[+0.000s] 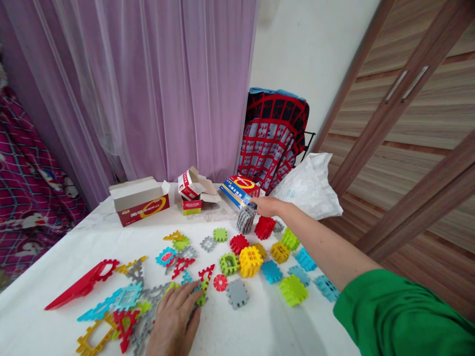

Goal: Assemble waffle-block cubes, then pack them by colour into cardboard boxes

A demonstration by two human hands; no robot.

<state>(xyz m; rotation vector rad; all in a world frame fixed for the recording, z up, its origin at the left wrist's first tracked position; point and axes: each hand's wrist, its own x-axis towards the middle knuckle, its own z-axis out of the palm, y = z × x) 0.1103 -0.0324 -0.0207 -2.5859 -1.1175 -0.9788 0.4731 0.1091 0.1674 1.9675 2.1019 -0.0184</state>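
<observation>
My right hand (267,205) reaches across the table, its fingers closed at the top of a tilted stack of grey interlocking building tiles (245,220). Next to it stands a stack of red tiles (264,227). Fingers extended, my left hand (177,316) rests over loose tiles near the front edge, covering some of them. Beside its fingertips lie a green piece (203,291) and a red triangular piece (206,272). A round red piece (220,282), a grey tile stack (237,294) and a yellow stack (251,261) sit between the hands.
Loose blue, red, yellow and grey pieces, including a long red one (81,287), spread at left. Several coloured stacks, one lime green (293,290), stand at right. Behind are an open red box (143,205), small cartons (193,190), a blue-red box (237,190) and a white bag (308,185).
</observation>
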